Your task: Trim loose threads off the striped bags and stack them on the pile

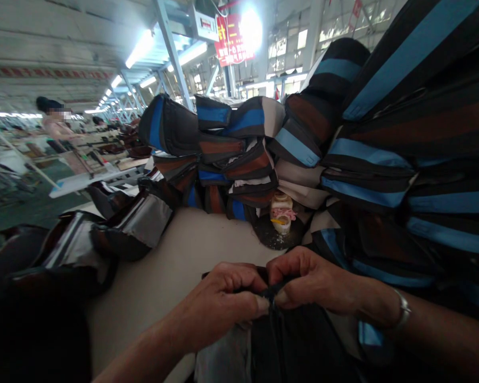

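Note:
At the bottom centre lies a dark fabric piece (303, 340) with a seam or zip line running down its middle and a grey patch on its left. My left hand (231, 298) pinches its upper edge between thumb and fingers. From the other side my right hand (311, 282), with a metal bracelet on the wrist, pinches the same edge. The two thumbs nearly meet at the line. Whatever small part lies under the fingertips is hidden.
Stacked dark fabric pieces with blue and brown stripes (367, 154) wall in the back and right. Sewn pieces with grey lining (143, 229) lie left on the pale tabletop (199, 239). A small container (281, 213) stands on a dark round base. A person (58, 127) stands far left.

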`<action>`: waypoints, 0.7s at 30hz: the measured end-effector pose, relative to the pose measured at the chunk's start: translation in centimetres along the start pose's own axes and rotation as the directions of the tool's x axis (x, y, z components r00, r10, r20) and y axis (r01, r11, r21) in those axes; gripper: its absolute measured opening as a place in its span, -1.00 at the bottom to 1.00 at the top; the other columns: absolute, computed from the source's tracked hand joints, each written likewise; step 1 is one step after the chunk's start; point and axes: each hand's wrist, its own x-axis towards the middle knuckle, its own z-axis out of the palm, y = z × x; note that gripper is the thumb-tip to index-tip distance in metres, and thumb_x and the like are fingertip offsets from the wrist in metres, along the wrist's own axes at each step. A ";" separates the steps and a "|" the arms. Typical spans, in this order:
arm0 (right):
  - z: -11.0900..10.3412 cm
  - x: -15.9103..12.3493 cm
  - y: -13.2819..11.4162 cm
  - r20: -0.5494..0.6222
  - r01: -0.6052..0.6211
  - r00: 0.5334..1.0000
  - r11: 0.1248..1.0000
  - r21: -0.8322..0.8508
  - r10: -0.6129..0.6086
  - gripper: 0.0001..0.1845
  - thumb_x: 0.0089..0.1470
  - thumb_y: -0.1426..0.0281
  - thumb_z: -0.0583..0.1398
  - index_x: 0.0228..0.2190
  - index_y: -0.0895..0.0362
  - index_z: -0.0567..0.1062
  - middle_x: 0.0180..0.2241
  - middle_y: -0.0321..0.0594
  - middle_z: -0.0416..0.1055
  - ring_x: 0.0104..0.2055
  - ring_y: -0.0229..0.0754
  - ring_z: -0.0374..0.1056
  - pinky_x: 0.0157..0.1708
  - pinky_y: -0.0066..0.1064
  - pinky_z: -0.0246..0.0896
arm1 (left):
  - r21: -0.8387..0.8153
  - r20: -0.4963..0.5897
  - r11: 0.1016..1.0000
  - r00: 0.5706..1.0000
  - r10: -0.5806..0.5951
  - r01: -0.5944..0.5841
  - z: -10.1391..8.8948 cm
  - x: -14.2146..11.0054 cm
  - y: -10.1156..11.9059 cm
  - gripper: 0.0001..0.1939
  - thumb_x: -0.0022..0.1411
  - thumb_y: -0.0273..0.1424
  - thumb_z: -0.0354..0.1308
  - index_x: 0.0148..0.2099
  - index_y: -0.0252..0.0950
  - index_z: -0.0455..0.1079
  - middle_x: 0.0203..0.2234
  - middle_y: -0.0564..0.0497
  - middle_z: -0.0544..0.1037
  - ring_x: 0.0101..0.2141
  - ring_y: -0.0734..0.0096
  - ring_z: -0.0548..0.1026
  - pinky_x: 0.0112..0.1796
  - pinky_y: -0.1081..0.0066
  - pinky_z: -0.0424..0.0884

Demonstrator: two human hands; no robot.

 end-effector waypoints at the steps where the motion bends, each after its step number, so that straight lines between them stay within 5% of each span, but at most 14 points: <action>1: 0.1 0.0 0.0 -0.006 0.007 1.000 1.000 -0.005 -0.007 -0.82 -0.14 0.40 0.34 -0.47 0.25 0.50 -0.55 -0.36 0.32 -0.52 -0.39 0.12 -0.52 -0.53 -0.06 | 0.004 -0.009 1.000 1.000 -0.004 0.004 0.1 0.0 0.0 -0.78 0.11 -0.25 0.19 -0.37 -0.33 0.42 -0.48 0.09 0.35 -0.44 0.48 0.25 -0.42 0.40 0.15; 4: 0.4 0.0 -0.1 -0.026 0.010 1.000 1.000 -0.013 -0.011 -0.87 -0.17 0.44 0.31 -0.49 0.24 0.50 -0.58 -0.39 0.28 -0.53 -0.39 0.09 -0.53 -0.53 -0.08 | 0.073 -0.068 0.995 0.996 -0.061 0.066 0.4 0.1 0.1 -0.70 0.10 -0.15 0.22 -0.39 -0.32 0.40 -0.54 0.12 0.30 -0.49 0.50 0.19 -0.47 0.40 0.09; 9: 0.7 -0.1 0.3 -0.059 0.034 0.998 0.998 -0.046 -0.037 -0.85 -0.14 0.40 0.31 -0.50 0.23 0.49 -0.58 -0.38 0.28 -0.54 -0.38 0.07 -0.54 -0.51 -0.11 | 0.186 -0.158 0.973 0.982 -0.108 0.137 0.5 -0.1 0.4 -0.87 0.07 -0.35 0.10 -0.41 -0.30 0.42 -0.59 0.14 0.28 -0.53 0.52 0.17 -0.48 0.41 0.11; 15: 0.8 -0.3 0.6 -0.159 0.039 0.985 0.987 -0.156 -0.064 -0.83 -0.11 0.40 0.34 -0.45 0.22 0.48 -0.56 -0.38 0.32 -0.51 -0.37 0.12 -0.53 -0.51 -0.06 | 0.362 -0.216 0.932 0.969 0.123 -0.038 1.4 -0.3 0.4 -0.84 0.09 -0.48 0.07 -0.45 -0.31 0.46 -0.50 0.07 0.41 -0.45 0.49 0.35 -0.44 0.45 0.19; 18: 0.6 -0.7 0.6 -0.139 0.159 0.970 0.955 -0.250 -0.198 -0.86 -0.06 0.41 0.35 -0.43 0.20 0.51 -0.50 -0.35 0.36 -0.45 -0.35 0.20 -0.45 -0.51 0.06 | 0.470 -0.195 0.873 0.949 0.248 -0.131 1.7 -0.5 0.0 -0.79 0.13 -0.53 0.03 -0.43 -0.33 0.49 -0.49 0.05 0.40 -0.43 0.50 0.39 -0.40 0.46 0.22; 21: 0.1 -1.3 0.5 -0.012 0.361 0.909 0.801 -0.477 -0.417 -0.97 0.03 0.51 0.29 -0.39 0.18 0.54 -0.41 -0.30 0.38 -0.36 -0.32 0.30 -0.34 -0.49 0.16 | 0.419 -0.168 0.898 0.961 0.219 -0.131 1.4 -0.8 -0.1 -0.79 0.20 -0.46 0.07 -0.35 -0.33 0.54 -0.43 0.02 0.44 -0.37 0.45 0.42 -0.33 0.45 0.26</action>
